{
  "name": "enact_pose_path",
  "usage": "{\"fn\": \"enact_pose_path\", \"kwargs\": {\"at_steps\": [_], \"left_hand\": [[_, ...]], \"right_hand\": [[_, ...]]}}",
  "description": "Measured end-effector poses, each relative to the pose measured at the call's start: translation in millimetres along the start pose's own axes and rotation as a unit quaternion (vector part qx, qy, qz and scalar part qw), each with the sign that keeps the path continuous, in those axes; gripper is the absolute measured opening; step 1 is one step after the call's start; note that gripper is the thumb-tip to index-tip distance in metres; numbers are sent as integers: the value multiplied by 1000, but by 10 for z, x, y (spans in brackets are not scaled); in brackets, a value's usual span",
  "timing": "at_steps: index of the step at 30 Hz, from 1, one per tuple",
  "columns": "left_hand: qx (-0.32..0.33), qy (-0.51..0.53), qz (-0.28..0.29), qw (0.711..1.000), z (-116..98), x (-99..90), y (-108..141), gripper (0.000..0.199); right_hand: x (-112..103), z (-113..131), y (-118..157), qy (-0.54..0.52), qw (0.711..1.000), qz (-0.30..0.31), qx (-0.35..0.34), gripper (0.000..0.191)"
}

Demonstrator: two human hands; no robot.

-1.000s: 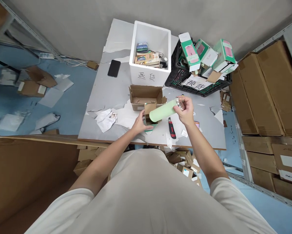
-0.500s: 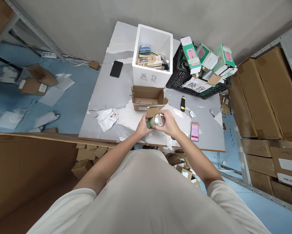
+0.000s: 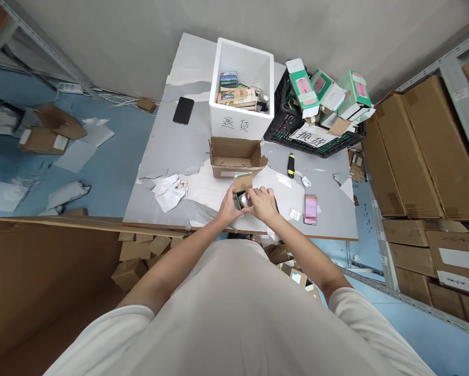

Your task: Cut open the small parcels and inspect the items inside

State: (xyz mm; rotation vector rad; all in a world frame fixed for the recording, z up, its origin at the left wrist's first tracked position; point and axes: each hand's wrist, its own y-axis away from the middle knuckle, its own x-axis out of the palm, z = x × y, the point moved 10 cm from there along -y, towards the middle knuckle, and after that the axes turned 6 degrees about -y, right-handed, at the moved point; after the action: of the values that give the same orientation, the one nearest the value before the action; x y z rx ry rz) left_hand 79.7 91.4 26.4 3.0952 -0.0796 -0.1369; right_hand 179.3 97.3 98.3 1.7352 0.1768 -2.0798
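Note:
A small green carton [image 3: 242, 183] stands near the table's front edge, its brown inner flap raised at the back. Inside its mouth is a cylindrical container with a shiny silver round top [image 3: 244, 200]; most of its body is hidden. My left hand [image 3: 228, 207] is closed around the carton's left side. From the right, my right hand [image 3: 262, 203] has its bent fingers on the silver top and the carton's right edge. Just behind the carton sits an open brown cardboard box [image 3: 237, 171], with nothing seen inside.
A white foam bin [image 3: 240, 122] holding small packages and a black crate [image 3: 324, 149] of green-white boxes stand at the back. On the table [image 3: 159, 151] lie a black phone [image 3: 183, 110], a lit phone [image 3: 310, 210], a yellow-black cutter [image 3: 291, 165] and crumpled white paper [image 3: 167, 193].
The silver-topped container has gone down and left into the green carton. My right hand has shifted from around its side to over its top. The view has moved slightly.

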Motion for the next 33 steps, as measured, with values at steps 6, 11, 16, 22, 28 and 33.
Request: {"fn": "enact_pose_path", "kwargs": {"at_steps": [6,11,16,22,28,33], "left_hand": [[-10,25,-41,999,135,-127,30,91],[17,-38,13,999,85,-89,21,65],[56,-93,63,992,-40,-24,13,52],[89,-147,122,978,-97,-6,-37,48],[64,-163,147,973,28,38,-34,62],[59,-115,109,986,101,-1,-45,86]], "right_hand": [[49,-16,178,-43,998,2,-43,45],[-34,-411,436,-197,968,-150,36,57],[246,-332,400,-278,956,-84,-48,44],[144,-474,128,-410,902,-124,-51,43],[86,-438,-163,-544,830,-105,-64,78],[95,-145,-8,-371,904,-88,-194,41]]}}
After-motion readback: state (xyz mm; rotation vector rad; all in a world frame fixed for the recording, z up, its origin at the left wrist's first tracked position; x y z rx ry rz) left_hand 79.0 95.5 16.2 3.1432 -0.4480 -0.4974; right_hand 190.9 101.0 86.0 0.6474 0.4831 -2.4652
